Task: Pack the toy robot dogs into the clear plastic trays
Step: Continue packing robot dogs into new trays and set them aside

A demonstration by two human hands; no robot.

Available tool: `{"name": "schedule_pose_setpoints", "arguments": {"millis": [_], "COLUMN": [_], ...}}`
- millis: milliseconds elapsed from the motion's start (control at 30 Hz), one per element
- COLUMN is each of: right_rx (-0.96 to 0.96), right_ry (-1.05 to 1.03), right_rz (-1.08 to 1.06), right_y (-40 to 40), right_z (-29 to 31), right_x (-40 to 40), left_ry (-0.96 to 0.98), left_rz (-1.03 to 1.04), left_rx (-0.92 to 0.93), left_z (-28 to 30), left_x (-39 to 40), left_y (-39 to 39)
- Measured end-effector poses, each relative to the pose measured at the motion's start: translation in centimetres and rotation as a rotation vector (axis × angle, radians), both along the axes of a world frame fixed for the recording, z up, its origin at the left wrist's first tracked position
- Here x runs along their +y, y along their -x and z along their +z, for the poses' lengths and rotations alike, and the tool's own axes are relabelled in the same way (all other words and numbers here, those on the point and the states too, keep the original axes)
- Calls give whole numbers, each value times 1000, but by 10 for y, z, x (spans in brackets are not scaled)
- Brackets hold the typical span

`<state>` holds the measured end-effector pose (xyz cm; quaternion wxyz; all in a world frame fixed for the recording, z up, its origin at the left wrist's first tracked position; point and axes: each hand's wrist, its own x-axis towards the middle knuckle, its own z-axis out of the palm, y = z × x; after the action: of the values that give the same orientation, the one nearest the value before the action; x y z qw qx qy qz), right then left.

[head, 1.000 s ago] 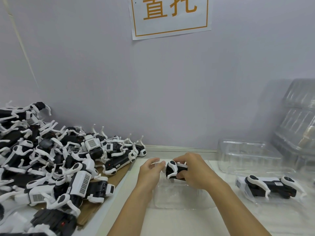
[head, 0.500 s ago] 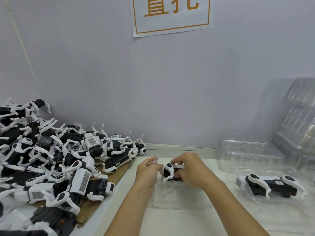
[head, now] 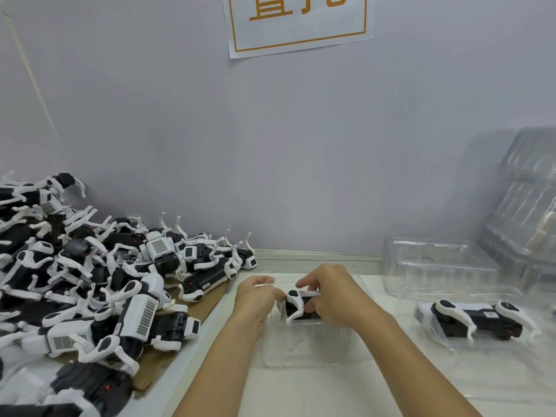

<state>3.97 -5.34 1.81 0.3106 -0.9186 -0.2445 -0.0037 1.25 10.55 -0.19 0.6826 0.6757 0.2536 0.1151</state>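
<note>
A black-and-white toy robot dog (head: 296,305) sits low in the far end of a clear plastic tray (head: 307,347) on the table in front of me. My right hand (head: 334,296) covers most of the dog and grips its body. My left hand (head: 255,299) pinches the tray's left rim beside the dog. To the right, a second dog (head: 478,319) lies on its side in another clear tray (head: 436,329).
A big heap of loose robot dogs (head: 90,281) lies on cardboard at the left. Empty clear trays (head: 436,266) stand at the back right, with a tall stack (head: 529,206) leaning on the wall. A paper sign (head: 298,22) hangs above.
The dog in my right hand has sunk lower into the tray. My left hand has closed in on the tray's left rim.
</note>
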Motion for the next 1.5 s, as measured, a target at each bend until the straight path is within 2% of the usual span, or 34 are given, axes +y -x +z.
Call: {"name": "schedule_pose_setpoints", "arguments": {"millis": [367,667,1100,1300,1500], "right_rx": [-7,1,-97,-168,-152], "right_ry": [-27,-10,355,377,287], "right_rz": [5,-11,-236,-255,-279], "right_y": [0,3,-2,0,0], "right_z": [-1,8,31,26,20], "right_x": [-1,-8,-40,-35,-40], "left_ry": [-49,-15,2,-23,-33], "left_rz": [-65,-33,-39,-44,-50], "left_rx": [-3,-6,-27,-28,-26], "left_z": [1,0,2,2,-1], "left_x": [-1,-1,-3,-2,-1], "left_y": [3,1,4,4,4]}}
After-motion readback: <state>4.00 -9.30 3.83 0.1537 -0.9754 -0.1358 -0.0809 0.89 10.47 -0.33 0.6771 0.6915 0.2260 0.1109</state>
